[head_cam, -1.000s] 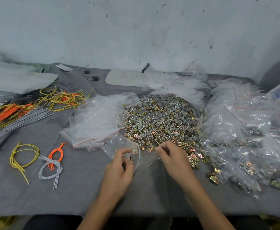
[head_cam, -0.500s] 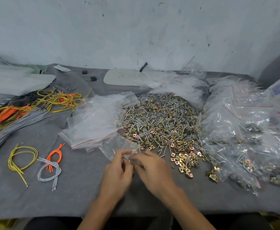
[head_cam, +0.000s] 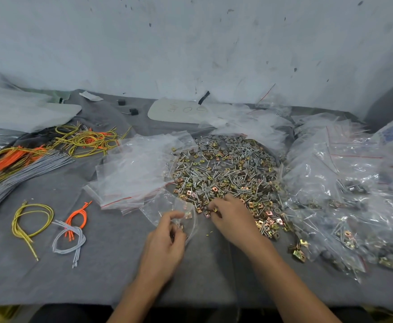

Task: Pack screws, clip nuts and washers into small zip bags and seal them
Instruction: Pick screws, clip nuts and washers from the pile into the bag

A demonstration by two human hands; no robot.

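Note:
A wide heap of screws, brass clip nuts and grey washers lies on the grey cloth in the middle. My left hand pinches the mouth of a small clear zip bag just left of the heap; a few parts show inside the bag. My right hand rests on the heap's near edge with its fingers curled over clip nuts. Whether it holds one is hidden by the fingers. A stack of empty zip bags lies left of the heap. Filled bags are piled to the right.
Bundles of yellow, orange and grey wire cover the left side, with small loose loops nearer me. A pale plate with writing lies at the back by the wall. Loose clip nuts sit near the filled bags.
My right hand left the bag mouth, where it met my left hand half a second ago, and went back to the heap's near edge. My left hand keeps hold of the bag.

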